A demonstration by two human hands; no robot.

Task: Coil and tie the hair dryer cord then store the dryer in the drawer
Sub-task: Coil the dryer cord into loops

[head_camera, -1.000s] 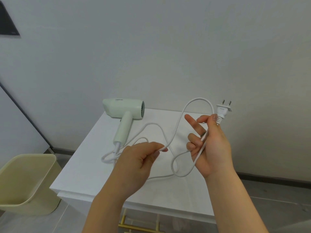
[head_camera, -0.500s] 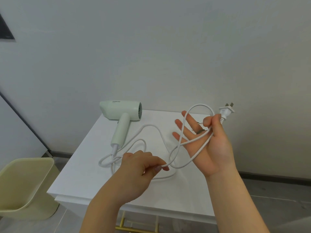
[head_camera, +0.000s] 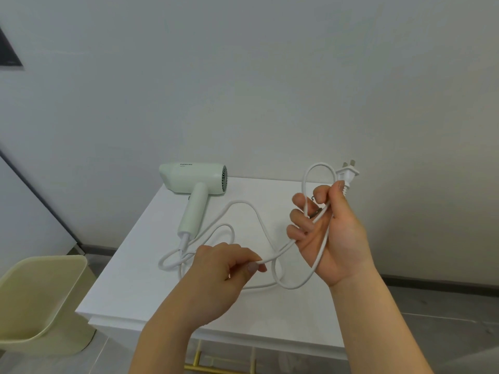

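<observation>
A pale green hair dryer lies on the white cabinet top, handle pointing toward me. Its white cord runs in loose loops across the top. My right hand is raised, fingers curled round two strands of the cord, with one loop standing above the fingers and the plug sticking out past the thumb. My left hand pinches the cord between thumb and forefinger, lower and to the left of the right hand. A small dark tie shows between the right fingers.
A pale yellow bin stands on the floor left of the cabinet. Gold drawer handles show below the cabinet's front edge. A plain wall rises directly behind the cabinet.
My right fingers have curled in round the cord, where half a second ago they were spread. The loop above them now stands taller. My left hand still pinches the cord.
</observation>
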